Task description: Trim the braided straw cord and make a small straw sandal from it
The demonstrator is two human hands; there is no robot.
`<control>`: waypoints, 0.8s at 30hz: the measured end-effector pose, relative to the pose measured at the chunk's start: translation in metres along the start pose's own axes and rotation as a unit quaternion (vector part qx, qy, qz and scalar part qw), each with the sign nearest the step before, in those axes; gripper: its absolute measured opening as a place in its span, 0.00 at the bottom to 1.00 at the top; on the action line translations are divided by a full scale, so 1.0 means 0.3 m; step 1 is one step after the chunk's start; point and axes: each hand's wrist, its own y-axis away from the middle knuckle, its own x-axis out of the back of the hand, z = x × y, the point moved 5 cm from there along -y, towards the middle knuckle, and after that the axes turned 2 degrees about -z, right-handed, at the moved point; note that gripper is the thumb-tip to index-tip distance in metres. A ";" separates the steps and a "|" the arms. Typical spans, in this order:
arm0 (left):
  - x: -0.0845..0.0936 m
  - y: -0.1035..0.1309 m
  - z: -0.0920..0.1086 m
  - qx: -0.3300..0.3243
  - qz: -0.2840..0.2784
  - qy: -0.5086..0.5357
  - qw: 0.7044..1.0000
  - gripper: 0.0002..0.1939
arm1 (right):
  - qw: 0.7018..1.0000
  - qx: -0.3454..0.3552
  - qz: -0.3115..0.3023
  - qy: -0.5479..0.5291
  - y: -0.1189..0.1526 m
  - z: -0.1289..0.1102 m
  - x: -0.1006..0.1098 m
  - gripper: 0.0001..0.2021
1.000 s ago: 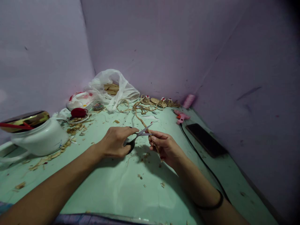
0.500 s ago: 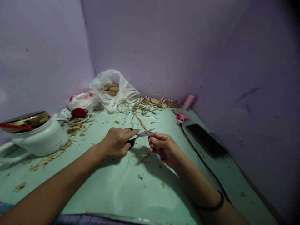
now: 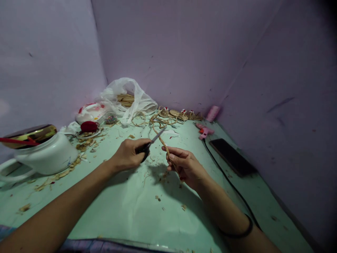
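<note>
My left hand (image 3: 131,153) is closed around the black handles of a pair of scissors (image 3: 157,136), whose blades lie together and point up and to the right. Between the thumb and fingers of my right hand (image 3: 186,164) is a braided straw cord (image 3: 162,141). From there the cord runs away from me to a tangled heap of cord (image 3: 160,122) at the back of the table. The scissor tips come close to the cord; whether they touch it I cannot tell. The cord's near end is partly hidden by my right fingers.
Straw scraps litter the green tabletop (image 3: 123,211). On the left stand a white pot (image 3: 50,158) and a dark red pincushion-like thing (image 3: 89,127). A plastic bag (image 3: 142,102) lies at the back. To the right are a pink glue gun (image 3: 204,131), a phone (image 3: 233,157) and pink thread (image 3: 212,113).
The scissors' blades were spread across the cord near my right fingers. Now they are closed and turned upward, and my left hand has drawn slightly left. My right hand stays in place.
</note>
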 end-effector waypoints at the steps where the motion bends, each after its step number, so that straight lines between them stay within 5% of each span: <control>1: 0.008 -0.003 -0.004 0.028 0.026 0.036 0.999 0.16 | 1.000 -0.002 -0.005 -0.005 0.000 0.003 -0.002 0.16; 4: 0.014 -0.007 -0.012 0.086 0.045 0.103 0.990 0.18 | 1.000 -0.013 -0.010 -0.012 0.001 0.010 -0.007 0.18; 9: 0.004 -0.008 -0.001 0.053 -0.005 0.052 0.997 0.19 | 1.000 -0.016 -0.007 -0.002 0.006 0.009 -0.008 0.19; 12: -0.001 -0.008 -0.020 0.100 0.011 0.134 0.986 0.19 | 0.999 0.006 -0.032 0.010 0.006 0.008 -0.013 0.19; 18: -0.069 -0.004 -0.059 0.237 0.052 0.396 0.886 0.22 | 0.989 -0.001 -0.123 0.088 0.002 0.044 -0.052 0.23; 21: -0.114 -0.006 -0.060 0.267 0.059 0.464 0.843 0.21 | 0.991 -0.009 -0.091 0.102 -0.006 0.061 -0.049 0.23; 24: -0.128 -0.014 -0.060 0.263 0.087 0.479 0.833 0.21 | 0.994 -0.025 -0.053 0.093 -0.011 0.074 -0.040 0.21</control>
